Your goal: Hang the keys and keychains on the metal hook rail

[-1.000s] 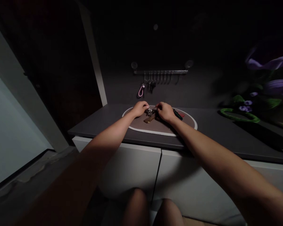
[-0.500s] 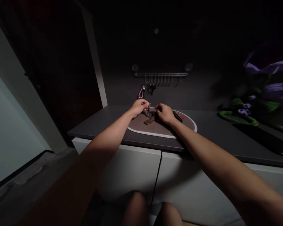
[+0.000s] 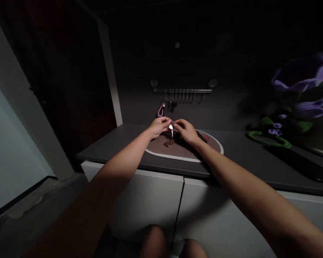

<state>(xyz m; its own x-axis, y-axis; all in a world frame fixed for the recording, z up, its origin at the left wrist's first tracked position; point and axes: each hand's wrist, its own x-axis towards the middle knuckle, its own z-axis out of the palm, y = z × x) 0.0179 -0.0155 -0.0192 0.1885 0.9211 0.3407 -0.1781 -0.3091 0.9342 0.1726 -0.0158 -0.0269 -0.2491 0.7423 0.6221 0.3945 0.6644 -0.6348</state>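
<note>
Above a brown mat with a white rim, my two hands meet at a small bunch of shiny keys. My left hand is closed, pinching the keys between thumb and fingers. From the other side, my right hand is closed with its fingertips at the same keys. Below them on the mat lies a brown, flat piece that I cannot name. Right of my right hand lie a dark green item and a red item, partly hidden.
A clear hook rail is fixed to the dark back wall by suction cups. Keys and a pink loop strap hang from its left hooks. Purple flowers and a green ring stand on the right of the dark counter.
My right hand has moved up and left from the mat to meet my left hand at the keys. The whole view has shifted slightly.
</note>
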